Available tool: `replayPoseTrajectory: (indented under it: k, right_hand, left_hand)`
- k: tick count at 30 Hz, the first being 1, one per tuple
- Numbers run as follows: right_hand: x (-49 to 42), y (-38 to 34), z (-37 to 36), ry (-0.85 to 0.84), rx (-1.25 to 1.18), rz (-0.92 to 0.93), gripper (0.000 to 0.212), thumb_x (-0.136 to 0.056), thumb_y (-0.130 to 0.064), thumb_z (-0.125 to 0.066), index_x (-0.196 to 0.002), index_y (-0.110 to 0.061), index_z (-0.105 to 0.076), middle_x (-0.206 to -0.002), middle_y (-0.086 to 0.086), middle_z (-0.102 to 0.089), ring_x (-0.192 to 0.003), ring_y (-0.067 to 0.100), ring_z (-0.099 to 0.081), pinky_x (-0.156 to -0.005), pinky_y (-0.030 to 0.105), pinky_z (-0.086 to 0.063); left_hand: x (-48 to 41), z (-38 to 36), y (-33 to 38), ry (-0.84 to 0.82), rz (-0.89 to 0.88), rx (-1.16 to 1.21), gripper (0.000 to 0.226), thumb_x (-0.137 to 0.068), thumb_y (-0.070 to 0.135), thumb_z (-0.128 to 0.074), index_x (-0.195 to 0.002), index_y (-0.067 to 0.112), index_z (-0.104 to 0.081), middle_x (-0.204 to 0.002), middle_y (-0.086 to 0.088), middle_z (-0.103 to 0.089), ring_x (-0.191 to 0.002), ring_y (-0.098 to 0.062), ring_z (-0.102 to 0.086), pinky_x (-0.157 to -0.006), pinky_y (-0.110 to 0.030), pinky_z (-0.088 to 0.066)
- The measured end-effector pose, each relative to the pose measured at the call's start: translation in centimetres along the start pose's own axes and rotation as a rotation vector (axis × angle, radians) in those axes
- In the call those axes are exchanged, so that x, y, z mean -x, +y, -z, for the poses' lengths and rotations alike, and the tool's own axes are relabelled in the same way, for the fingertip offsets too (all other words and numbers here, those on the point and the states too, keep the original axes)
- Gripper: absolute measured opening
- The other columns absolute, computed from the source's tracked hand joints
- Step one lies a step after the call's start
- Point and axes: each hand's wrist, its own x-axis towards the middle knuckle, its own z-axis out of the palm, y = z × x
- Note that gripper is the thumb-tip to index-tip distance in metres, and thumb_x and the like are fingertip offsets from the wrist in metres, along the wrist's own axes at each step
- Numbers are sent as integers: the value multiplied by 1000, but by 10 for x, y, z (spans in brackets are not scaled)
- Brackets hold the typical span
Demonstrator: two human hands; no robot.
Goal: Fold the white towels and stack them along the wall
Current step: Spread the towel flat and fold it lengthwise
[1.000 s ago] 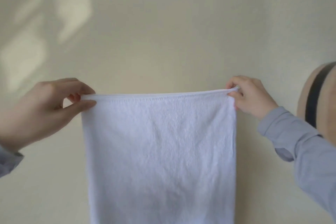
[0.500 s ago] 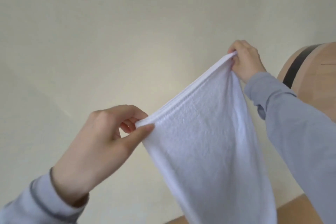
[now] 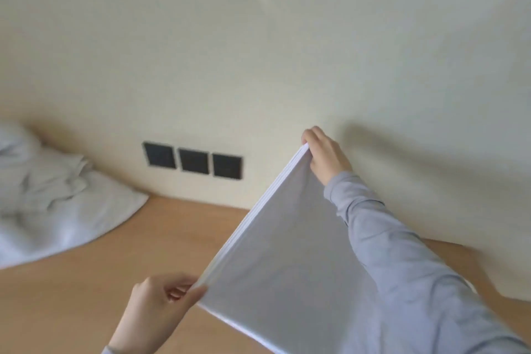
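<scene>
My left grip [image 3: 161, 310] pinches the towel's [image 3: 287, 253] near corner and my right grip [image 3: 326, 156] clamps its far corner. The towel is stretched between them above the tabletop's [image 3: 86, 296] right side, near the wall [image 3: 258, 52].

Soft white cloth towel [image 3: 287, 261]; matt smooth wooden tabletop [image 3: 86, 296]; matt cream wall [image 3: 258, 52]; rumpled cloth pile [image 3: 51, 198].

No legible text, label or number anywhere.

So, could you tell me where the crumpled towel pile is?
Head view, far left: the pile lies on the wooden surface against the wall, left of the three dark panels.
</scene>
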Motion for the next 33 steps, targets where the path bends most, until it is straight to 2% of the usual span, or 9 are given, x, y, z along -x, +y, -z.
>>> replayPoseTrajectory:
  k: [6,10,14,17,21,24,27,29,33]
  right_hand:
    - [4,-112,-151,-254,-101,119,43,-67,22,-36,-99,-4,-50,-106,13,-49,-88,35,-52,-70,40,-41]
    - [-26,-190,-207,-314,-111,252,45,-66,22,-37,-101,-3,-50,-109,14,-49,-87,34,-52,-65,37,-37]
    - [-43,-246,-265,-432,-131,333,43,-69,21,-37,-104,-1,-50,-111,15,-47,-87,34,-52,-70,40,-43]
    - [-45,-279,-311,-508,-138,368,41,-69,19,-35,-102,0,-51,-109,17,-47,-89,33,-53,-72,37,-41]
    - [-36,-308,-366,-648,-197,317,45,-76,15,-38,-116,-2,-50,-125,15,-45,-106,33,-52,-80,37,-41]
    - [-22,-315,-382,-675,-329,212,55,-88,2,-43,-141,-9,-33,-153,9,-22,-136,24,-31,-105,30,-29]
    - [15,-316,-369,-572,-542,178,49,-92,-4,-44,-140,-3,-33,-152,11,-26,-140,23,-26,-114,34,-21]
    - [57,-319,-355,-526,-596,368,42,-90,-2,-43,-133,1,-44,-145,14,-38,-137,27,-32,-113,49,-23]
    - [116,-322,-354,-519,-489,892,44,-88,-14,-44,-129,-1,-51,-139,11,-48,-134,26,-38,-107,52,-33]
  left_hand:
    - [24,38,-137,181,389,-31,22,-75,10,-76,-63,29,-74,-44,11,-60,-50,7,-54,-56,-6,-37]
    - [27,67,-200,235,540,-70,8,-78,15,-73,-76,20,-78,-39,13,-50,-50,-9,-43,-51,-5,-34]
    - [35,74,-250,235,652,-73,8,-80,16,-71,-84,18,-77,-36,19,-49,-53,-4,-44,-51,-2,-35]
    - [43,78,-280,254,720,-82,9,-81,17,-71,-88,17,-77,-43,21,-53,-59,-6,-51,-55,-2,-36]
    - [46,81,-306,168,772,-242,13,-86,19,-64,-92,16,-76,-77,-3,-70,-79,-27,-60,-70,-26,-41]
    - [48,75,-314,290,649,-415,22,-84,10,-54,-85,6,-76,-78,-16,-63,-76,-39,-59,-71,-41,-48]
    - [40,53,-302,454,565,-628,42,-76,5,-46,-113,0,-64,-98,-24,-62,-82,-43,-59,-69,-50,-49]
    - [24,33,-292,379,371,-635,42,-95,19,-29,-127,2,-51,-118,-24,-60,-103,-43,-60,-86,-48,-46]
    - [6,14,-300,66,165,-640,60,-98,42,-18,-132,3,-50,-139,-12,-46,-131,-26,-42,-108,-40,-24]
